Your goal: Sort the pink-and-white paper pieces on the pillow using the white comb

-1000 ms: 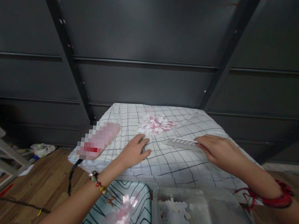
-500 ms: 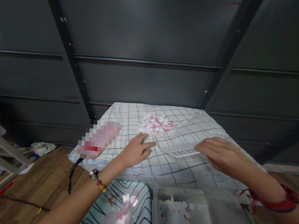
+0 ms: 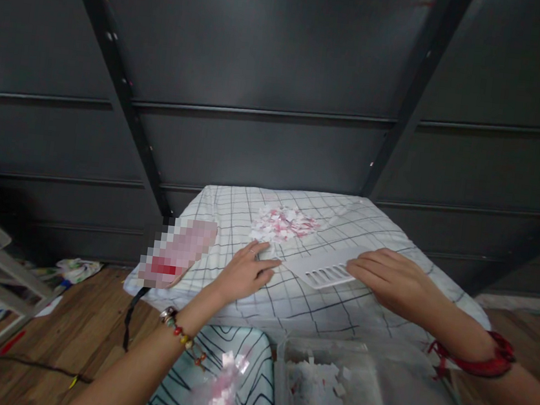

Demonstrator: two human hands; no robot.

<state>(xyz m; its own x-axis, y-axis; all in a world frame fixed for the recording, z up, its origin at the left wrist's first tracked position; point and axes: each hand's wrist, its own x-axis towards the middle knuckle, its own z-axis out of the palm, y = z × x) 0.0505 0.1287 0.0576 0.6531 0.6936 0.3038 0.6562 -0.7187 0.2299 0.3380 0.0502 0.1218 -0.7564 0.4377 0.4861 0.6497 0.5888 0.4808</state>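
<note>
My right hand [image 3: 385,277] pinches the right end of a flat white slotted plastic piece [image 3: 325,267], tilted just over the checked cloth. A row of slots runs along its near edge. My left hand [image 3: 247,270] rests on the cloth with fingers apart and holds nothing. Its index fingertip is close to the piece's left corner; whether they touch I cannot tell. Beyond the left hand lies a loose heap of small white and pink paper scraps [image 3: 284,224].
White checked cloth [image 3: 231,204] covers the table against a dark panel wall [image 3: 265,156]. A blurred-out pink object [image 3: 187,245] lies at the left. In front stand a clear plastic bin [image 3: 400,380] holding paper pieces and a patterned stool [image 3: 259,364] bearing a plastic bag [image 3: 221,395].
My right hand has shifted slightly left and turned the white slotted piece, so more of its flat face and slots show. My left hand has hardly moved.
</note>
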